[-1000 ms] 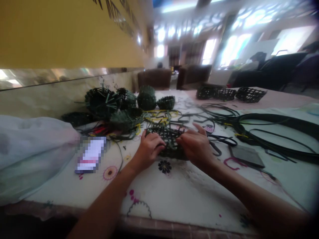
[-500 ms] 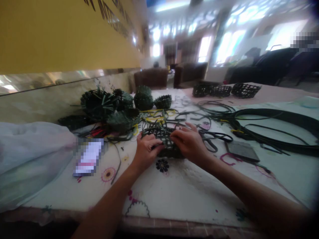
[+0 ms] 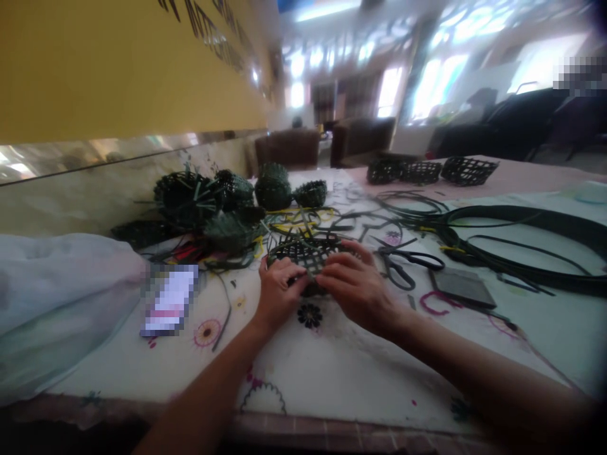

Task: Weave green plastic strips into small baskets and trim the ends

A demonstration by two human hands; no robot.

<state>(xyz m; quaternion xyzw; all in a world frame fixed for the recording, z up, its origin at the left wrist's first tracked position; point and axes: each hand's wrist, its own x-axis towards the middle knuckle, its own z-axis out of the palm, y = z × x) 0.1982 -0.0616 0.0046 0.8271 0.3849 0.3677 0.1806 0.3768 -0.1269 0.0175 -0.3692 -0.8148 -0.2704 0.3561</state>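
Note:
A small dark green woven basket piece (image 3: 307, 254) lies on the flowered tablecloth (image 3: 332, 360) in front of me. My left hand (image 3: 277, 292) grips its near left edge with curled fingers. From the right, my right hand (image 3: 353, 284) presses on it, fingers bent over the weave. Loose dark strips stick out from its far side.
Several finished green woven baskets (image 3: 227, 202) pile up at the back left, more dark baskets (image 3: 429, 170) at the back right. Black scissors (image 3: 403, 262), a flat grey pad (image 3: 462, 287), coiled dark strips (image 3: 512, 240), a phone (image 3: 171, 300) and a white bag (image 3: 52, 297) lie around.
Both hands shifted slightly left and nearer on the woven piece; my right hand's fingers now reach further across it. The view dropped a little.

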